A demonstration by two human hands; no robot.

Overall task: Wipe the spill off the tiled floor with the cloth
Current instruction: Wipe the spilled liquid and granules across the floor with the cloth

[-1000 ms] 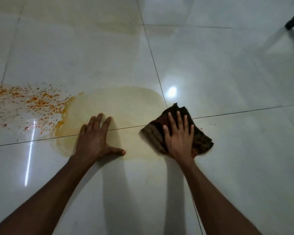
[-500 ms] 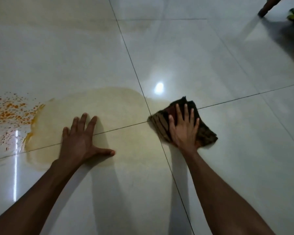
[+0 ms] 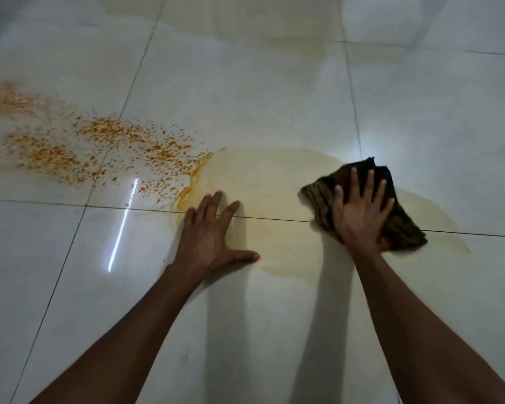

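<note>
A yellowish wet smear (image 3: pixel 274 185) spreads over the glossy white tiled floor (image 3: pixel 274 97) between my hands. Orange specks (image 3: pixel 105 150) lie scattered to its left. A dark brown crumpled cloth (image 3: pixel 403 225) lies on the right part of the smear. My right hand (image 3: pixel 359 211) presses flat on the cloth with fingers spread. My left hand (image 3: pixel 210 231) rests palm down on the bare floor at the smear's left edge, fingers apart and holding nothing.
A paler yellow film (image 3: pixel 260 27) covers tiles further back. Dark grout lines cross the floor, one passing under both hands. Bright light reflections (image 3: pixel 123 225) shine on the tiles left of my left hand.
The view has swung to the left, bringing more of the orange specks into sight. My right hand and the cloth have slid along the smear, and a yellow patch now shows to the cloth's right.
</note>
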